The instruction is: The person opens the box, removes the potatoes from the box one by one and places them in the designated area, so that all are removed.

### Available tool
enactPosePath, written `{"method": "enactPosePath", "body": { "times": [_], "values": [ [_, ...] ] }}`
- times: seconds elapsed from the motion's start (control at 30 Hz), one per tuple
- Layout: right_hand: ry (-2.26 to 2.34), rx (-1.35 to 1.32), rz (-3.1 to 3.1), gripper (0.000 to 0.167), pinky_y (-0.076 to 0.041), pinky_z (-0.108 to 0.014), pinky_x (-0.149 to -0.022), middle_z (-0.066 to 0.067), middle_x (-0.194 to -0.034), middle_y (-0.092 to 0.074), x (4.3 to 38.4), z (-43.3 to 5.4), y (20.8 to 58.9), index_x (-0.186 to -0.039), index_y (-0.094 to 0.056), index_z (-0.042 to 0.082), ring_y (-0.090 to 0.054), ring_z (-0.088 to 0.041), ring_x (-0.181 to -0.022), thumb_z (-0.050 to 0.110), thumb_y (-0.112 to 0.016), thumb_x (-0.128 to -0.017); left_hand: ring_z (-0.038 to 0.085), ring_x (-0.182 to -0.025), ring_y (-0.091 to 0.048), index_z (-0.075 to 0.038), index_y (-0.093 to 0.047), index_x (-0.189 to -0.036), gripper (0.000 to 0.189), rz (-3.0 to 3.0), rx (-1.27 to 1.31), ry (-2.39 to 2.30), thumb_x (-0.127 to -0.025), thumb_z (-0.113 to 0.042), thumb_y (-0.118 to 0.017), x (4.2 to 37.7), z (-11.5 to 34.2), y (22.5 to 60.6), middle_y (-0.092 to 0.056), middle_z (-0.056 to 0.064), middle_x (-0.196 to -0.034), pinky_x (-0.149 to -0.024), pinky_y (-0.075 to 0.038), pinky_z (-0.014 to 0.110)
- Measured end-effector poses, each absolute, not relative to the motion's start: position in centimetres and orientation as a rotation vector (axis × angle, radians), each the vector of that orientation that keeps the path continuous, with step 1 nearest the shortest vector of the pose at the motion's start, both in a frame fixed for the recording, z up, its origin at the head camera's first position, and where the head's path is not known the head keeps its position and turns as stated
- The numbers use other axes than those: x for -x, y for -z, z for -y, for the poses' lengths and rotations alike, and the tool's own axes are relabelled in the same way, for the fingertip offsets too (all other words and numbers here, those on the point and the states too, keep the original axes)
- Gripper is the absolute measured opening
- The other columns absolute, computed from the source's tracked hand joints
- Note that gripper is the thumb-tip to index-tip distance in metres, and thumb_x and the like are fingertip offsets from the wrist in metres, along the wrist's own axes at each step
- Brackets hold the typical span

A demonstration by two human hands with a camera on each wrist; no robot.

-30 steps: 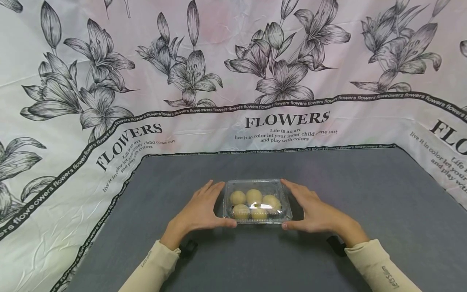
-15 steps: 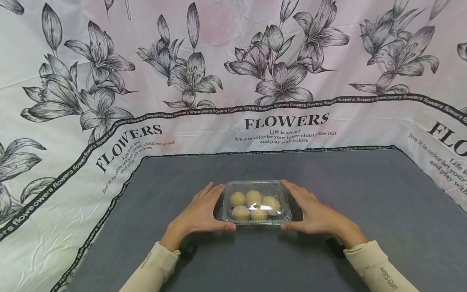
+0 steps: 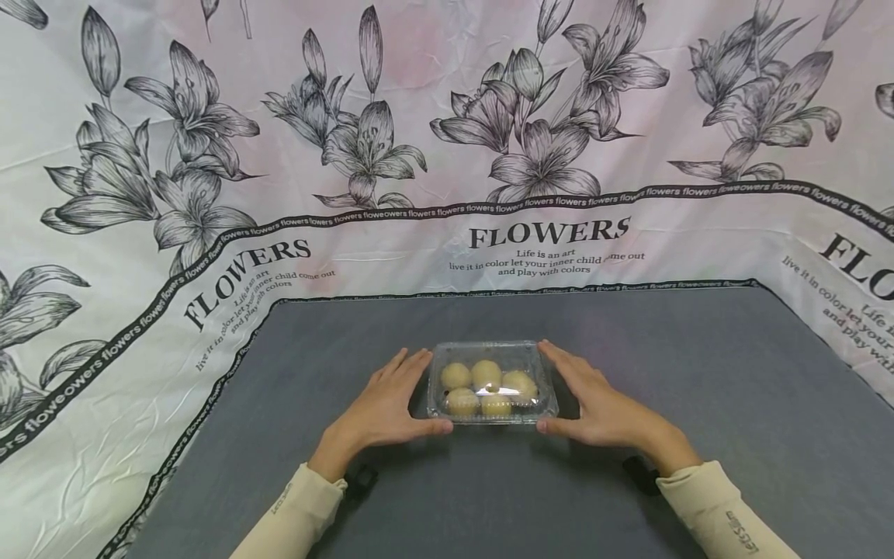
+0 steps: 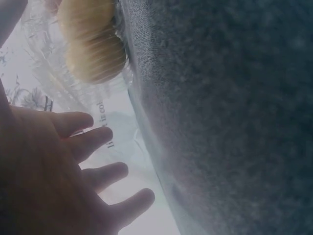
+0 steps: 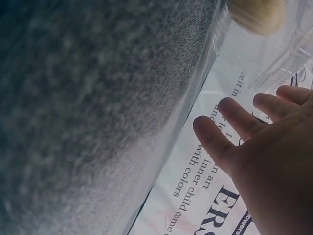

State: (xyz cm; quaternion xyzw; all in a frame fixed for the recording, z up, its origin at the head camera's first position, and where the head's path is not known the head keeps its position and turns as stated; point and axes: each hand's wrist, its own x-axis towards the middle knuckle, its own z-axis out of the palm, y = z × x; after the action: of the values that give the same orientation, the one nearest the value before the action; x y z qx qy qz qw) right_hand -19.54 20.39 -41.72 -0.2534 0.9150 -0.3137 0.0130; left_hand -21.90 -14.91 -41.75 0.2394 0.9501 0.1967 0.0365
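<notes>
Clear plastic box (image 3: 492, 383) mid-mat, left hand (image 3: 382, 407), right hand (image 3: 604, 406) flanking its edges

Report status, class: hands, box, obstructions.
Left hand and right hand open, flanking the clear plastic clamshell box of round yellow-brown fruits. Box closed on grey table. Nothing in the way.

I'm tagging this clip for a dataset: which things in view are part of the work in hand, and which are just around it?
In hand:
clear plastic box with its lid closed
round yellowish fruits inside it
left hand and right hand, flat against its two sides

Just around:
grey table
flower-printed cloth behind
cream sleeves
</notes>
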Motion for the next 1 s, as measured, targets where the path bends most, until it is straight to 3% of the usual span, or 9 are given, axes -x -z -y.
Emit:
{"method": "enactPosePath", "body": {
  "times": [0.2, 0.5, 1.0],
  "values": [
    [0.976, 0.840, -2.856, 0.103, -0.019, -0.077, -0.112, -0.017, -0.171, -0.017, 19.64, -20.42, 41.82, -0.165, -0.013, 0.015, -0.019, -0.046, -0.154, 0.048, -0.075, -0.090, 0.033, -0.160, -0.012, -0.018, -0.021, -0.164, 0.113, -2.918, -0.708, -0.596, -0.080, -0.079, -0.064, 21.82, 14.64, 41.73, -0.025, 0.001, -0.170, -0.122, -0.020, 0.064],
    [0.990, 0.802, -2.830, 0.105, -0.019, -0.078, -0.112, -0.021, -0.171, -0.013, 19.78, -20.29, 42.14, -0.166, -0.009, 0.019, -0.017, -0.051, -0.153, 0.050, -0.075, -0.090, 0.034, -0.160, -0.012, -0.018, -0.019, -0.165, 0.109, -2.917, -0.708, -0.567, -0.084, -0.077, -0.061, 21.60, 14.43, 41.67, -0.023, 0.001, -0.171, -0.121, -0.021, 0.065],
    [1.037, 0.795, -2.807, 0.104, -0.023, -0.076, -0.113, -0.012, -0.171, -0.016, 19.72, -20.00, 42.22, -0.166, -0.008, 0.024, -0.020, -0.048, -0.153, 0.050, -0.075, -0.090, 0.035, -0.159, -0.014, -0.016, -0.022, -0.164, 0.110, -2.947, -0.704, -0.585, -0.082, -0.077, -0.063, 21.57, 14.29, 41.90, -0.027, 0.003, -0.170, -0.120, -0.024, 0.065]
  ]
}}
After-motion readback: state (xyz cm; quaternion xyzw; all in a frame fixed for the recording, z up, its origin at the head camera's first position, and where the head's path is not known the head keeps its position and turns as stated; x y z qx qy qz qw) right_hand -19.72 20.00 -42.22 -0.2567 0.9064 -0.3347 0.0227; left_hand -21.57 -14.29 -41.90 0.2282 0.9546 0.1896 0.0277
